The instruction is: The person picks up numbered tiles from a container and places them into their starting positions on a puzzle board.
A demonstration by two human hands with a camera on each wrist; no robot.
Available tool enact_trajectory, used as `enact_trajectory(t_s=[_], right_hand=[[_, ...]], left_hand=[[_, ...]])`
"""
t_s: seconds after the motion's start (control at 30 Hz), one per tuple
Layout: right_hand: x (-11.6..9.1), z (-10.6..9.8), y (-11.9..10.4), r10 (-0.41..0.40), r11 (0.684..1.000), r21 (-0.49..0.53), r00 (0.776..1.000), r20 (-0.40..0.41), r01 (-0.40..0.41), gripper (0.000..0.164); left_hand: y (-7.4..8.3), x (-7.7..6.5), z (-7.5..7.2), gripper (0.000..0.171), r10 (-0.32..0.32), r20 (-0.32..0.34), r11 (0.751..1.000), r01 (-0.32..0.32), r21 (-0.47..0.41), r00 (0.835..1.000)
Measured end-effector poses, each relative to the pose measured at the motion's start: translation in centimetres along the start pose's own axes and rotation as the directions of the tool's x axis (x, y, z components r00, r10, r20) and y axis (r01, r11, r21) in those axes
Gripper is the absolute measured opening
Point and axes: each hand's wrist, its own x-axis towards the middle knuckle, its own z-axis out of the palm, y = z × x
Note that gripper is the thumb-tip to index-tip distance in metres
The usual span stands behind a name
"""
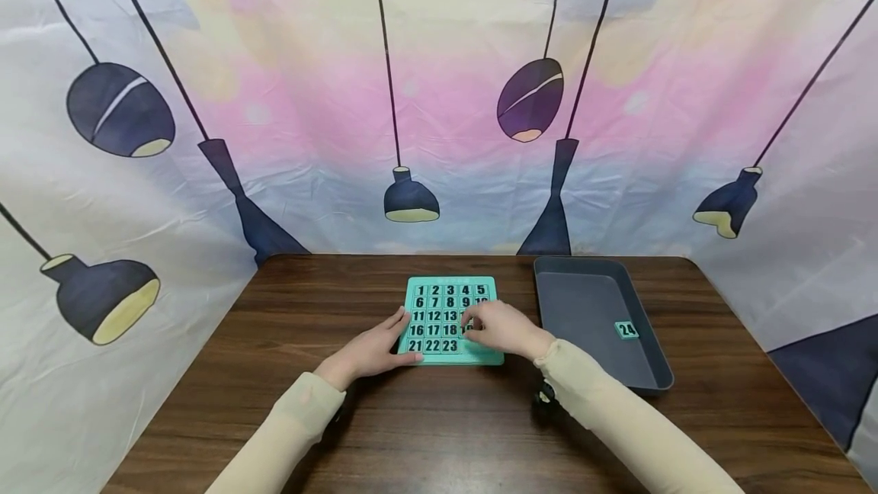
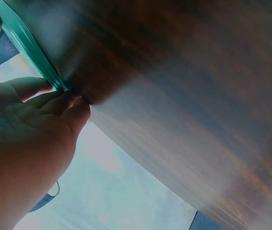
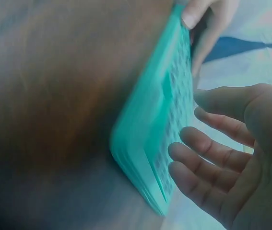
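Note:
A turquoise number puzzle board (image 1: pixel 453 357) lies on the table, its black-numbered tiles set in rows; the last tile showing in the bottom row is 23. My left hand (image 1: pixel 370 349) holds the board by its left side, thumb at the near corner. In the left wrist view, that hand's fingers (image 2: pixel 76 110) rest against the board's edge (image 2: pixel 30 43). Over the right part of the tiles is my right hand (image 1: pixel 507 328), thumb and forefinger close together near tile 19. From the right wrist, its fingers (image 3: pixel 203 163) look loosely bent, with no loose tile visible among them.
To the right of the board sits a dark grey tray (image 1: pixel 572 319) with one tile (image 1: pixel 626 330) marked 24 near its right wall. A dark wood table (image 1: pixel 439 433) carries everything. Behind it hangs a cloth backdrop (image 1: pixel 466 113) printed with lamps.

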Motion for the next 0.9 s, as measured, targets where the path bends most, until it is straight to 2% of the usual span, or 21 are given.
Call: enact_trajectory(t_s=[0.27, 0.4, 0.67, 0.9], right_hand=[[-1.7, -4.0, 2.6, 0.056, 0.997, -0.038, 0.991, -0.124, -0.061, 0.017], [-3.1, -6.0, 4.3, 0.092, 0.994, -0.039, 0.983, -0.160, -0.100, 0.016], [-6.6, -8.9, 8.3, 0.170, 0.982, -0.057, 0.971, -0.167, -0.181, 0.025], [-9.7, -10.2, 12.2, 0.260, 0.961, -0.066, 0.957, -0.126, -0.269, 0.040]], left_hand=[[-0.1, 0.0, 0.0, 0.093, 0.004, 0.010, 1.000, -0.005, 0.002, 1.000], [-0.1, 0.0, 0.0, 0.094, 0.002, 0.006, 1.000, -0.002, 0.009, 1.000], [0.0, 0.0, 0.0, 0.092, -0.001, 0.010, 1.000, 0.001, 0.013, 1.000], [0.1, -0.1, 0.0, 0.091, -0.001, 0.010, 1.000, 0.001, 0.006, 1.000]])
